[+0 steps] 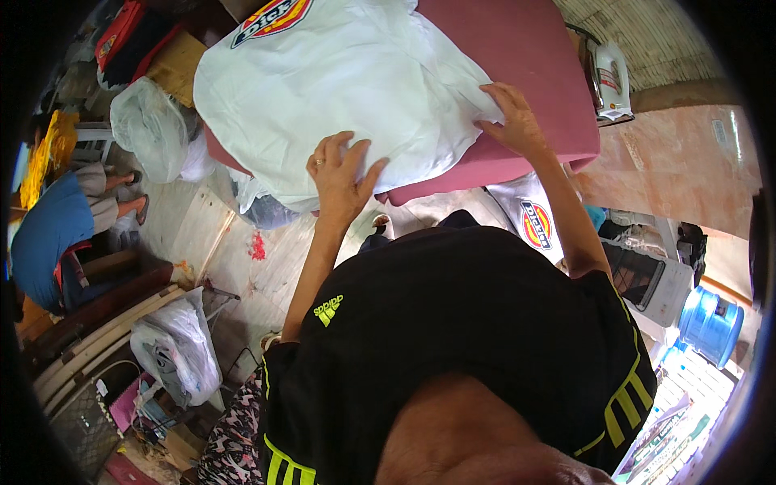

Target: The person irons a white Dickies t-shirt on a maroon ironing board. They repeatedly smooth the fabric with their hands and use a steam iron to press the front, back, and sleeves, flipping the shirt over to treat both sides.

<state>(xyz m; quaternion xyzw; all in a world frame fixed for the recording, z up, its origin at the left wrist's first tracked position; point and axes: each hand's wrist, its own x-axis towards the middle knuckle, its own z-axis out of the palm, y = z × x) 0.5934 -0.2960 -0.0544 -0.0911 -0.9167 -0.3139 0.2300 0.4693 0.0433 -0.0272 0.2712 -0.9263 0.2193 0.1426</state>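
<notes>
A white garment (339, 89) with a coloured printed emblem lies spread over a pink padded board (517, 48). My left hand (339, 174) rests flat on the garment's near edge, fingers spread, a ring on one finger. My right hand (513, 121) presses on the garment's right edge where it meets the pink surface, fingers lying on the cloth. Neither hand lifts the cloth. My black shirt with yellow-green stripes fills the lower middle.
An iron (610, 81) stands at the board's right end. Another white garment (529, 214) hangs below the board. Plastic bags (149, 129) sit left. A seated person (56, 234) is far left. A blue water bottle (711, 323) and a white appliance (647, 279) are right.
</notes>
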